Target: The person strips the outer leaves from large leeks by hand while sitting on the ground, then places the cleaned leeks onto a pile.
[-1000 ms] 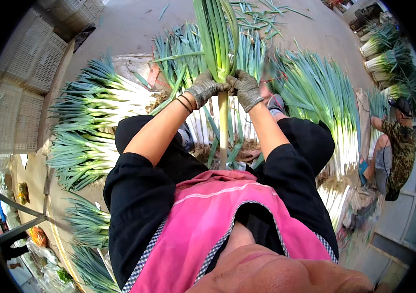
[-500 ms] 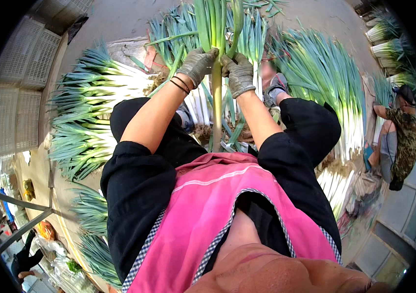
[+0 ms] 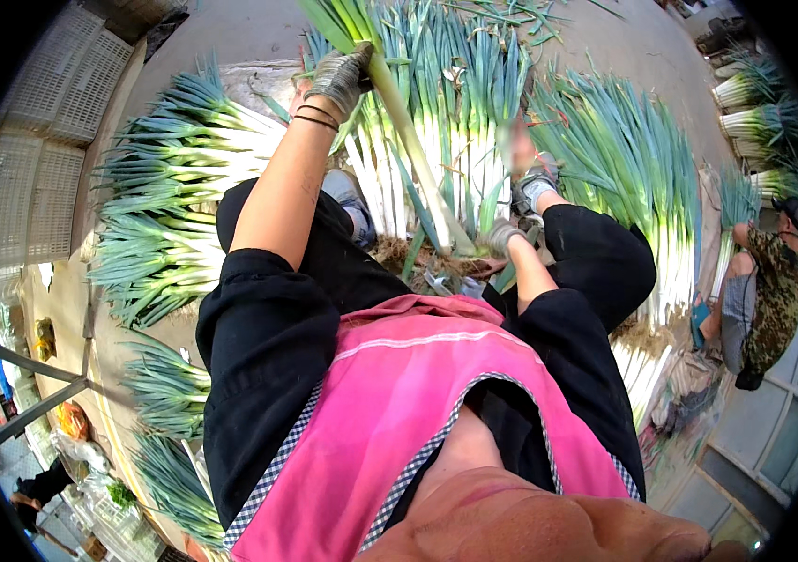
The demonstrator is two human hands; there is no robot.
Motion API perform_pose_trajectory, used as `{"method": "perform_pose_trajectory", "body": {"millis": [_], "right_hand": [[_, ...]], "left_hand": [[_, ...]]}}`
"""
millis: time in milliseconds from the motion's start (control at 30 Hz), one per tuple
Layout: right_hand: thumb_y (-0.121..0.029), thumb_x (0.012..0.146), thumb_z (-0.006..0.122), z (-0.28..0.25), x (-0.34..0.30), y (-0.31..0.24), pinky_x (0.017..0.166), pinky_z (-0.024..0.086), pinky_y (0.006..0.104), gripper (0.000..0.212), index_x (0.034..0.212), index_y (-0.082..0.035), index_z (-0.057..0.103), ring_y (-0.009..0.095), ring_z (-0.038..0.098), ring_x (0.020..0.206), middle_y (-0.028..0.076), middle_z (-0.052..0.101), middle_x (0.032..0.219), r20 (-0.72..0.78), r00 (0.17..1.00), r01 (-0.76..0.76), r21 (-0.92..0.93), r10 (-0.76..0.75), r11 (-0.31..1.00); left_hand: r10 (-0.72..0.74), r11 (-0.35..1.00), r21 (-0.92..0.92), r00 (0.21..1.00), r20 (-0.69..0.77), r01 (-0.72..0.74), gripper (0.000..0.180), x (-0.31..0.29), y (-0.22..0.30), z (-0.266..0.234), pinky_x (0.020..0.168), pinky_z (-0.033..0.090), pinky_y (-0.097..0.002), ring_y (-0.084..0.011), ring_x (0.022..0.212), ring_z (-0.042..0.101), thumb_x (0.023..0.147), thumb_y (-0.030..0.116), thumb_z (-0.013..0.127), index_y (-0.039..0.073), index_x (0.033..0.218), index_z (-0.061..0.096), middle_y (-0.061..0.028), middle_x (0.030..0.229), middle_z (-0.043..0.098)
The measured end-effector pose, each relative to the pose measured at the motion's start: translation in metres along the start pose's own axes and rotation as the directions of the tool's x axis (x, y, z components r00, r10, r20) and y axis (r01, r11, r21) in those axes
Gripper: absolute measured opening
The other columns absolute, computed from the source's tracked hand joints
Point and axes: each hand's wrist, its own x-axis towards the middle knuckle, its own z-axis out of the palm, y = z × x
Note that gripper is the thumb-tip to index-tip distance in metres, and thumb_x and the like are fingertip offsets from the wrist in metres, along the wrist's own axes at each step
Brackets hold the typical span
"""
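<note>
My left hand (image 3: 341, 79), in a grey work glove, is closed round the upper stalk of a long leek (image 3: 410, 140) below its green leaves. The leek slants down to the right in front of me. At its root end my right hand (image 3: 504, 238), also gloved, is curled; what its fingers hold, if anything, is hidden. A loose green leaf (image 3: 491, 206) stands just beside those fingers. Beyond the held leek, several leeks (image 3: 474, 122) lie side by side between my feet, white ends toward me.
Leek piles lie at the left (image 3: 174, 187) and right (image 3: 624, 159). Plastic crates (image 3: 52, 178) stand at the far left. A person in camouflage (image 3: 774, 281) crouches at the right beside more leeks. Loose leaf scraps (image 3: 535, 19) lie on the ground ahead.
My right hand has left the upper stalk and moved down to the root end. My left hand has moved up and left with the leek, tilting it from upright to slanted.
</note>
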Motion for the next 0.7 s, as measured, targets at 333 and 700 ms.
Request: {"method": "perform_pose_trajectory", "body": {"millis": [333, 700], "right_hand": [[-0.034, 0.073, 0.061, -0.028, -0.027, -0.072, 0.062, 0.044, 0.0303, 0.045, 0.101, -0.001, 0.05, 0.019, 0.055, 0.066, 0.01, 0.06, 0.073, -0.569, 0.82, 0.544, 0.744, -0.06, 0.388], [-0.031, 0.08, 0.058, -0.068, -0.1, -0.099, 0.048, 0.037, 0.0182, 0.034, 0.097, -0.002, 0.056, 0.005, 0.047, 0.053, -0.002, 0.052, 0.066, -0.63, 0.775, 0.627, 0.776, -0.046, -0.058]], "left_hand": [[0.155, 0.907, -0.35, 0.958, -0.24, -0.235, 0.029, 0.001, 0.021, 0.034, 0.064, 0.05, -0.0389, -0.025, 0.072, 0.056, 0.077, 0.017, 0.062, 0.004, 0.101, 0.05, -0.0116, 0.082, 0.057], [0.058, 0.941, -0.339, 0.976, 0.208, 0.016, 0.063, -0.051, 0.057, 0.122, 0.04, 0.031, -0.0288, -0.0134, 0.04, 0.037, 0.062, 0.071, 0.048, 0.01, 0.079, 0.044, 0.0006, 0.052, 0.04]]}}
